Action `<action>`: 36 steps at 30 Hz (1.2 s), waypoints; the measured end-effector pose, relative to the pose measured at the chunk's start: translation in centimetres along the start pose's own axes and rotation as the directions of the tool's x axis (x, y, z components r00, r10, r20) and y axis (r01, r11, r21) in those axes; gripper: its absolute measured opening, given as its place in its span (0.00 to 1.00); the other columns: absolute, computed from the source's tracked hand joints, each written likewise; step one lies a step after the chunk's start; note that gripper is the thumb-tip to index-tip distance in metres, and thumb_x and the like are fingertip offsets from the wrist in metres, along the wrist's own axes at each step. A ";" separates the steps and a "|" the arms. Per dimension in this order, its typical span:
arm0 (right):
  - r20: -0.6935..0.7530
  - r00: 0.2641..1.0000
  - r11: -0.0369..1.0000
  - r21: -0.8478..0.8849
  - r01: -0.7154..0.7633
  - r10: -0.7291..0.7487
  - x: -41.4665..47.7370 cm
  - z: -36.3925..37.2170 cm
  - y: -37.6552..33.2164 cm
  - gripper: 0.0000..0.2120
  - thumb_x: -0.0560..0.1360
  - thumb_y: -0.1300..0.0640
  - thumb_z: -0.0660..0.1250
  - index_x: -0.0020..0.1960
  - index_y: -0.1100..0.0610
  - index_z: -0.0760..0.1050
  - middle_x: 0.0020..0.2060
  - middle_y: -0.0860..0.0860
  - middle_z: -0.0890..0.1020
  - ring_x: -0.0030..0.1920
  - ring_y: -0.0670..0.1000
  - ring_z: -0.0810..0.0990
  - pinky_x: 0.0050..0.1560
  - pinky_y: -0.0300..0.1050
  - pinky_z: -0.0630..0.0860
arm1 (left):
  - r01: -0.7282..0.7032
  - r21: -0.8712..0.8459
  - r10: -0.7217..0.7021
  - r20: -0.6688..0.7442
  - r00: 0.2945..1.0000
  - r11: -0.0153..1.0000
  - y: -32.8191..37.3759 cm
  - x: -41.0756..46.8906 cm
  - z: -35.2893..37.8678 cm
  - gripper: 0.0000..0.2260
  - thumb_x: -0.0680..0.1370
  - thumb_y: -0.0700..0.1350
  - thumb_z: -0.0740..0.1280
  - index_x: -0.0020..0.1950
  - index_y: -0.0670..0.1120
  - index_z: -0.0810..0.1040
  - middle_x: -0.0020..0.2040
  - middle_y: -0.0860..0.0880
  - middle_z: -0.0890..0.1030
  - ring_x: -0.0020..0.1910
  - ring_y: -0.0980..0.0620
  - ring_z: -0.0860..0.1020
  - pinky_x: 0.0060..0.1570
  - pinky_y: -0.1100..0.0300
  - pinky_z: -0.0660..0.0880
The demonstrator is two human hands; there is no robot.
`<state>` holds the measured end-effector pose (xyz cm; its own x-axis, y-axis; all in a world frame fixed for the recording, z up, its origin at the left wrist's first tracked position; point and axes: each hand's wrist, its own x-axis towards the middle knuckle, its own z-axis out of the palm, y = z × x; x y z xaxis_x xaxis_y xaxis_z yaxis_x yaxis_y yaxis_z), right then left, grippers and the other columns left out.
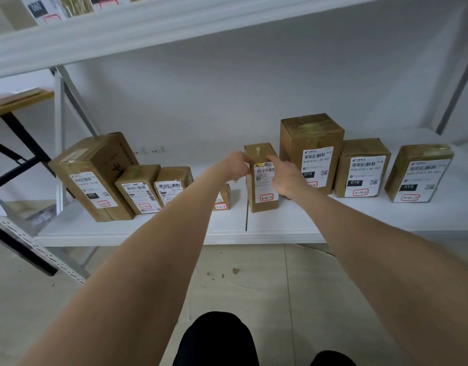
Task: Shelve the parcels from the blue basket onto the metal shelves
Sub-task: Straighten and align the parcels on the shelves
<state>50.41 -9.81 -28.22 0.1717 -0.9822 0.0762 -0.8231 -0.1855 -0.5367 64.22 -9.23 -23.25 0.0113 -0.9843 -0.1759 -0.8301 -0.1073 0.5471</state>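
A narrow upright cardboard parcel [262, 199] with a white label stands on the white metal shelf [280, 228], near its middle seam. My left hand [236, 165] grips the parcel's upper left edge. My right hand [287, 178] holds its upper right side, fingers curled over the front label. A small low parcel [223, 199] sits just left of it, partly hidden behind my left forearm. The blue basket is not in view.
Three labelled parcels [137, 188] stand to the left on the shelf; a tall box [310, 154] and two more parcels [362, 167] stand to the right. Another shelf [122, 30] hangs overhead. A wooden table [19, 101] is at far left.
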 end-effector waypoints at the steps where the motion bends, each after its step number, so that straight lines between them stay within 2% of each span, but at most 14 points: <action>1: 0.001 1.000 1.000 -0.005 0.001 -0.001 -0.1 0.0 0.0 0.35 0.76 0.70 0.60 0.78 0.48 0.54 0.60 0.59 0.73 0.55 0.59 0.77 0.51 0.54 0.80 | -0.005 0.013 0.005 -0.005 1.000 1.000 0.1 -0.1 0.0 0.18 0.79 0.33 0.59 0.69 0.41 0.71 0.63 0.40 0.76 0.60 0.40 0.75 0.55 0.51 0.75; 5: -0.013 1.000 1.000 -0.022 0.005 -0.005 -0.1 -0.1 0.0 0.35 0.76 0.68 0.62 0.78 0.51 0.54 0.61 0.58 0.72 0.56 0.58 0.76 0.50 0.51 0.79 | -0.008 0.055 0.010 -0.045 0.999 0.998 0.2 0.0 0.1 0.20 0.80 0.33 0.53 0.71 0.40 0.68 0.66 0.40 0.73 0.64 0.41 0.72 0.61 0.49 0.74; 10: -0.052 0.998 1.000 -0.023 -0.021 0.020 0.4 -0.4 -0.1 0.34 0.76 0.66 0.64 0.77 0.55 0.54 0.62 0.59 0.71 0.59 0.59 0.75 0.51 0.48 0.73 | -0.001 0.112 0.010 -0.078 0.997 0.994 0.3 0.4 -0.1 0.22 0.79 0.32 0.54 0.74 0.40 0.65 0.69 0.39 0.71 0.68 0.39 0.70 0.67 0.48 0.68; 17: -0.026 1.000 1.000 -0.010 -0.015 0.015 0.9 0.7 -0.3 0.32 0.77 0.67 0.62 0.77 0.55 0.56 0.63 0.58 0.74 0.62 0.60 0.74 0.58 0.51 0.74 | 0.010 0.057 -0.005 -0.071 0.997 0.998 -0.2 0.9 -0.5 0.19 0.79 0.31 0.53 0.70 0.36 0.68 0.65 0.38 0.74 0.63 0.40 0.74 0.62 0.47 0.73; 23: -0.022 1.000 1.000 -0.018 0.012 -0.012 1.2 1.3 -1.1 0.30 0.76 0.66 0.62 0.76 0.56 0.58 0.61 0.58 0.76 0.60 0.59 0.76 0.57 0.51 0.75 | 0.029 0.034 -0.026 -0.070 0.997 0.999 -1.3 1.2 -0.8 0.17 0.78 0.30 0.53 0.65 0.33 0.73 0.60 0.36 0.77 0.59 0.39 0.77 0.59 0.46 0.76; 36: -0.014 1.000 1.000 -0.003 0.024 -0.024 1.6 2.1 -2.1 0.31 0.76 0.66 0.63 0.76 0.56 0.58 0.59 0.58 0.75 0.58 0.59 0.77 0.56 0.50 0.77 | 0.040 -0.038 -0.042 -0.052 0.998 0.998 -2.5 1.2 -1.1 0.16 0.80 0.31 0.54 0.63 0.35 0.76 0.62 0.38 0.77 0.59 0.41 0.77 0.59 0.49 0.76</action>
<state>53.62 -10.95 -28.75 0.1835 -0.9779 0.1005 -0.8205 -0.2086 -0.5322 66.94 -10.30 -23.89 0.0754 -0.9849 -0.1559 -0.8071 -0.1521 0.5705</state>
